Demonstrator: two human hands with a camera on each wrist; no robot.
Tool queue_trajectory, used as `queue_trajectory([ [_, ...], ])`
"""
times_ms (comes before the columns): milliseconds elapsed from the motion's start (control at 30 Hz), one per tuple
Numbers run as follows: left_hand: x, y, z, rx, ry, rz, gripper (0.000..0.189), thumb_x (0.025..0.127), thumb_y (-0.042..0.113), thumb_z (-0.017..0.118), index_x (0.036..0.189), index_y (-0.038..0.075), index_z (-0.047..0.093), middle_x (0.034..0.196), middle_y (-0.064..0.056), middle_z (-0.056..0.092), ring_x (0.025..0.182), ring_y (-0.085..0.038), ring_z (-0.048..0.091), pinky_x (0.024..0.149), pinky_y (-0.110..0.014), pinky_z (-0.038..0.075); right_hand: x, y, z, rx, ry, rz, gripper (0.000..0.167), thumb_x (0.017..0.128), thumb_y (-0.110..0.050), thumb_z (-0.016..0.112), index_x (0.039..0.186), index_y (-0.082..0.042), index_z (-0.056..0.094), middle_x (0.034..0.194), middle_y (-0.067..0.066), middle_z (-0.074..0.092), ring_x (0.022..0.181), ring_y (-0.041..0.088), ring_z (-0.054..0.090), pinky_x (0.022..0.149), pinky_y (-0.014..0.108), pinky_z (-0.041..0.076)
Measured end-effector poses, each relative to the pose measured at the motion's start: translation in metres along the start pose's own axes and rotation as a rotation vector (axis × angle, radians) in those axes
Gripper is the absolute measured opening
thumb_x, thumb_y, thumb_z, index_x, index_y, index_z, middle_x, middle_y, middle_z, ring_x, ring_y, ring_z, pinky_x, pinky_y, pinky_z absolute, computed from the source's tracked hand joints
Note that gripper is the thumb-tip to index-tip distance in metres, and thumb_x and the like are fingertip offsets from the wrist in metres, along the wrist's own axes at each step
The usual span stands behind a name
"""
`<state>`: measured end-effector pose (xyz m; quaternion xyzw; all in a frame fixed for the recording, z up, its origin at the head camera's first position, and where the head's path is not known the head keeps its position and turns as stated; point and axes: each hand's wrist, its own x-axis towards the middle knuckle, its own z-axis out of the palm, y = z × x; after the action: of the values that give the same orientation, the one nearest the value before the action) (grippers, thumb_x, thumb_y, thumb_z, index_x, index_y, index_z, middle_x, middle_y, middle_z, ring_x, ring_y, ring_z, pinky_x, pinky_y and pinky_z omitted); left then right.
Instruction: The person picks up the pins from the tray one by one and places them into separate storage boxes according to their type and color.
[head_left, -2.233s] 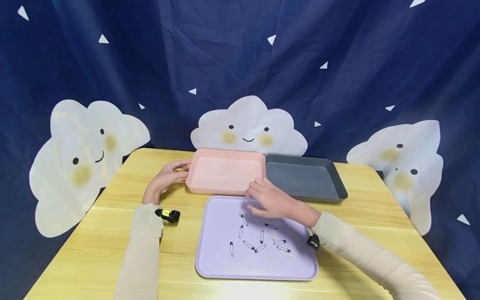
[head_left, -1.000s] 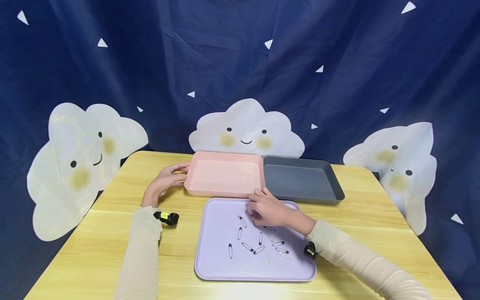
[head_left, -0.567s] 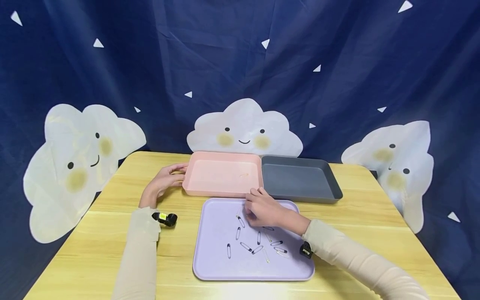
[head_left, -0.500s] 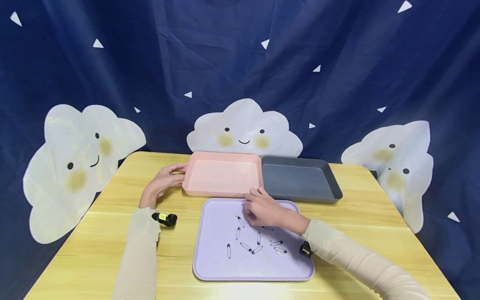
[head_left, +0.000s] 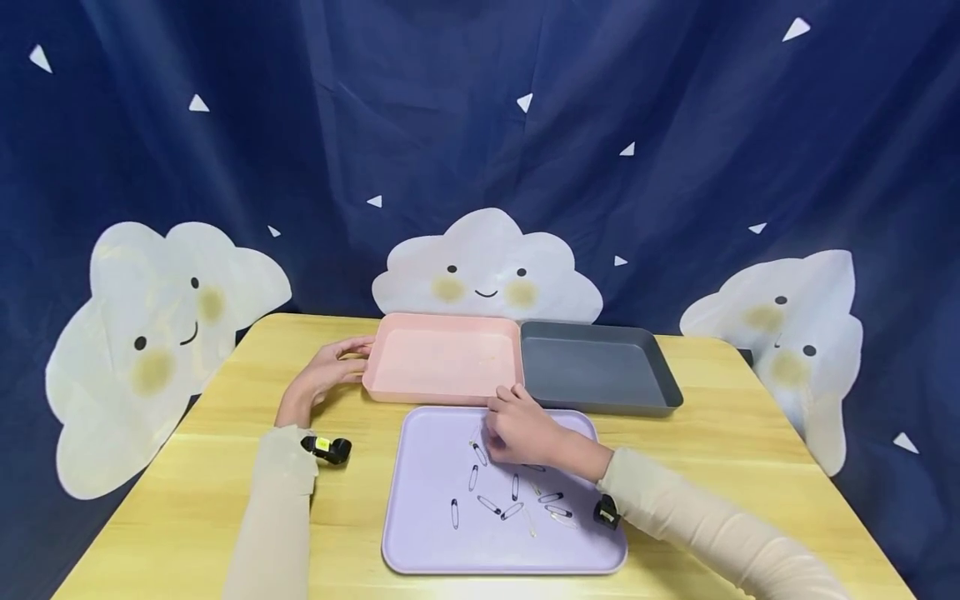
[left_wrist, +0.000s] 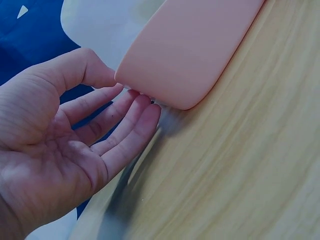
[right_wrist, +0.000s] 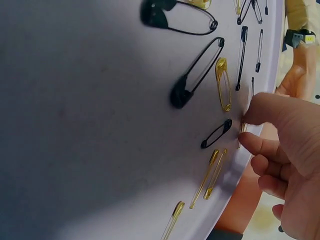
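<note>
In the head view, the fingertips of my left hand (head_left: 327, 368) touch the left end wall of the pink tray (head_left: 375, 367); the fingers are loosely bent, as the left wrist view also shows. My right hand (head_left: 521, 429) is low over the far part of the lilac tray (head_left: 420, 542). In the right wrist view its thumb and index finger pinch a gold safety pin (right_wrist: 242, 128), mostly hidden between them. Several black safety pins (right_wrist: 182, 95) and gold safety pins (right_wrist: 223, 82) lie scattered on the lilac tray. A faint gold pin (head_left: 487, 361) lies in the pink tray.
A dark grey tray (head_left: 600, 367) stands right against the pink tray. Both stand behind the lilac tray on the wooden table (head_left: 720, 500). A dark blue curtain (head_left: 450, 125) with cloud prints hangs behind the table.
My right hand came down slightly onto the lilac tray, and its spread fingers closed together at a pin. My left hand stays at the pink tray. The head view tilts slightly upward.
</note>
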<state>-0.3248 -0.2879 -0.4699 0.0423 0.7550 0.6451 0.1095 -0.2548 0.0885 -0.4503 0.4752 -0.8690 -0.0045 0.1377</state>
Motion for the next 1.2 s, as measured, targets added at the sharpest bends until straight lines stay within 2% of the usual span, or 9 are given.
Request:
queue_trajectory([
  [167,-0.0036,-0.0059,-0.0023,-0.012,-0.001,0.008,0.062,0.098,-0.001,0.059,0.155,-0.003,0.036,0.15,-0.031,0.041,0.112,-0.016,0.063,0.087,-0.025,0.058,0.0002,-0.0043,0.0023,0.012,-0.007,0.006,0.026,0.07,-0.018,0.077,0.061,-0.023,0.052,0.082,-0.007,0.058,0.082,0.015,0.039,0.08,0.031,0.03],
  [300,-0.0053,-0.0067,-0.0044,-0.005,-0.001,0.013,0.062,0.098,0.0,0.06,0.155,-0.003,0.036,0.15,-0.031,0.041,0.111,-0.014,0.062,0.086,-0.026,0.059,0.0,-0.0028,0.0041,0.054,-0.04,0.036,0.023,0.069,-0.017,0.076,0.063,-0.023,0.055,0.083,-0.008,0.057,0.083,0.014,0.039,0.081,0.032,0.031],
  [433,-0.0058,-0.0047,-0.0049,-0.001,0.002,0.008,0.062,0.098,0.0,0.06,0.155,-0.003,0.036,0.15,-0.031,0.041,0.111,-0.014,0.062,0.086,-0.025,0.058,0.0002,-0.0027,0.0046,0.075,-0.05,0.089,0.027,0.075,-0.027,0.076,0.062,-0.024,0.054,0.084,-0.008,0.059,0.084,0.015,0.04,0.082,0.033,0.032],
  [567,-0.0054,-0.0023,-0.0034,0.0,0.0,0.0,0.062,0.098,0.0,0.06,0.155,-0.002,0.036,0.151,-0.03,0.041,0.114,-0.016,0.062,0.086,-0.024,0.058,0.0024,-0.0049,0.0047,0.052,-0.011,0.106,0.033,0.079,-0.036,0.077,0.061,-0.024,0.052,0.086,-0.007,0.06,0.084,0.016,0.042,0.082,0.035,0.032],
  [667,-0.0045,-0.0012,-0.0015,-0.003,0.002,-0.001,0.062,0.098,0.001,0.061,0.155,-0.002,0.037,0.153,-0.029,0.041,0.114,-0.015,0.062,0.087,-0.024,0.058,0.0038,-0.0045,0.0047,0.036,0.006,0.107,0.03,0.076,-0.031,0.078,0.062,-0.023,0.052,0.087,-0.005,0.061,0.083,0.016,0.043,0.081,0.034,0.032],
  [833,-0.0006,-0.0017,0.0014,-0.007,0.007,0.003,0.062,0.098,0.002,0.061,0.155,-0.001,0.037,0.152,-0.029,0.042,0.109,-0.012,0.064,0.086,-0.024,0.058,0.0025,0.0006,0.0027,0.062,-0.009,0.116,0.026,0.071,-0.018,0.076,0.063,-0.022,0.051,0.092,-0.005,0.064,0.082,0.015,0.041,0.079,0.032,0.03],
  [967,0.0021,-0.0033,0.0026,-0.013,0.004,0.006,0.062,0.098,0.0,0.061,0.155,-0.001,0.037,0.152,-0.03,0.042,0.107,-0.012,0.065,0.086,-0.024,0.058,0.0001,0.0036,0.0006,0.098,-0.026,0.126,0.026,0.068,-0.012,0.075,0.062,-0.022,0.051,0.088,-0.006,0.062,0.081,0.015,0.04,0.078,0.031,0.028],
  [1033,0.0024,-0.0041,0.0024,-0.012,0.0,0.008,0.062,0.098,0.0,0.06,0.155,-0.001,0.037,0.151,-0.031,0.042,0.107,-0.012,0.065,0.085,-0.024,0.058,-0.0003,0.0038,0.0004,0.11,-0.03,0.146,0.026,0.068,-0.013,0.075,0.061,-0.022,0.051,0.085,-0.007,0.06,0.08,0.015,0.04,0.078,0.032,0.028],
  [1200,0.0006,-0.0041,0.0011,-0.006,0.005,0.009,0.062,0.098,0.0,0.06,0.155,-0.002,0.037,0.15,-0.031,0.042,0.107,-0.012,0.064,0.084,-0.024,0.058,0.0025,-0.0004,0.0025,0.098,-0.039,0.209,0.028,0.075,-0.029,0.078,0.062,-0.022,0.054,0.081,-0.006,0.054,0.081,0.015,0.037,0.078,0.034,0.028],
])
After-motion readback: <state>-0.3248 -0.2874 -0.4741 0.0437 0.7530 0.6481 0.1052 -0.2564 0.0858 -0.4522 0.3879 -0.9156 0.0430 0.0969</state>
